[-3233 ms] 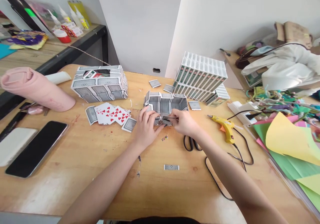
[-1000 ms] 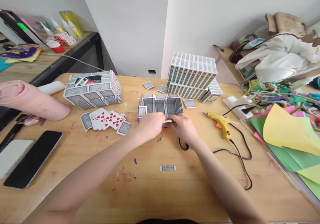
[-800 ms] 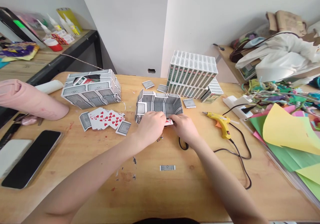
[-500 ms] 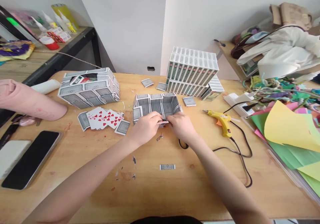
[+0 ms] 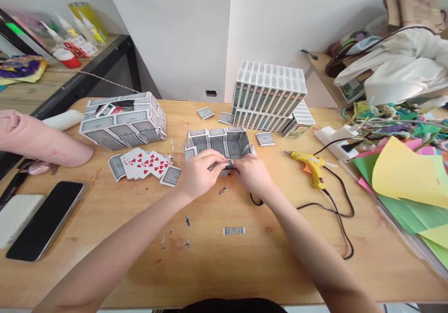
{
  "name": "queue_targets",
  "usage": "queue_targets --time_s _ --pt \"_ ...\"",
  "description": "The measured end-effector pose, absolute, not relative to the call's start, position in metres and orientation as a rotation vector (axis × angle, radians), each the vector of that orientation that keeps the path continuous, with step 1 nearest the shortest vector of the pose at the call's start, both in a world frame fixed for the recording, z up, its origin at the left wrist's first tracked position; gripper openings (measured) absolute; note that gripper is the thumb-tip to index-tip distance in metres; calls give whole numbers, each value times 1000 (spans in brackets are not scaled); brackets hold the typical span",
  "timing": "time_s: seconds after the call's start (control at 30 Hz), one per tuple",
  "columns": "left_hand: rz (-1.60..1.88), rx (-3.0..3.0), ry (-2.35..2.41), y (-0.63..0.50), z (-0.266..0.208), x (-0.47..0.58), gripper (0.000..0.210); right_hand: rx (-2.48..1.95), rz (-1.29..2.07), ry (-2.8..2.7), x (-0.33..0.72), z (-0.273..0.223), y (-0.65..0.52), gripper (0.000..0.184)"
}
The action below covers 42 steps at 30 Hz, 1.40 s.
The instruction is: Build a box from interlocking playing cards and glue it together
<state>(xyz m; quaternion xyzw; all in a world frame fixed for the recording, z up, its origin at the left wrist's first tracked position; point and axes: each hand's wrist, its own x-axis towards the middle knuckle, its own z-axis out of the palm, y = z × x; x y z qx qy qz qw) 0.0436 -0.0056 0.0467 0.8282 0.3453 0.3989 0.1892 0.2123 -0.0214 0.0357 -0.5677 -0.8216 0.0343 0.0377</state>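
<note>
An open-topped box made of grey-backed playing cards (image 5: 219, 144) sits mid-table, its inner walls lined with card backs. At its near side, my left hand (image 5: 202, 174) is closed, thumb and fingers pinching a playing card (image 5: 228, 164) of which only a narrow strip shows. My right hand (image 5: 254, 173) is closed at the other end of that card, against the box's near right corner. Most of the card is covered by my fingers. In front of me lies a cut strip of card (image 5: 234, 230). A small colourful scrap (image 5: 223, 190) rests just below my hands.
A larger card-covered box (image 5: 124, 121) and fanned playing cards (image 5: 145, 163) are on the left, near a phone (image 5: 45, 220). Stacked card decks (image 5: 268, 96) stand behind. To the right are a yellow glue gun (image 5: 311, 167) with its cord, a power strip (image 5: 334, 142) and coloured paper (image 5: 408, 173).
The held card has tilted, so its pale red-marked face no longer shows and a dark strip does. My left hand has turned slightly, its thumb now along the card.
</note>
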Motion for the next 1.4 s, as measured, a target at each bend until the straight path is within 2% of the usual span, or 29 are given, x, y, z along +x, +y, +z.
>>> queue_targets --time_s 0.33,0.7,0.8,0.9,0.97,1.17,1.4 --pt "802 2483 992 -2 63 45 16 -1783 165 -2470 212 36 -20 10" --pt "940 2338 1079 -5 47 43 15 -1825 210 -2403 210 39 -22 11" --pt "890 2405 1084 -5 46 44 16 -1740 392 -2285 213 45 -24 5" --pt "842 2447 1093 -4 48 43 19 -1496 695 -2070 220 51 -27 10" --pt "783 2473 1089 -2 51 41 21 -1403 775 -1979 223 52 -28 7" --pt "695 2710 1013 3 61 24 15 -1381 616 -2061 220 47 -28 14" --pt "825 2856 891 7 60 13 19 -1343 544 -1988 215 43 -30 16"
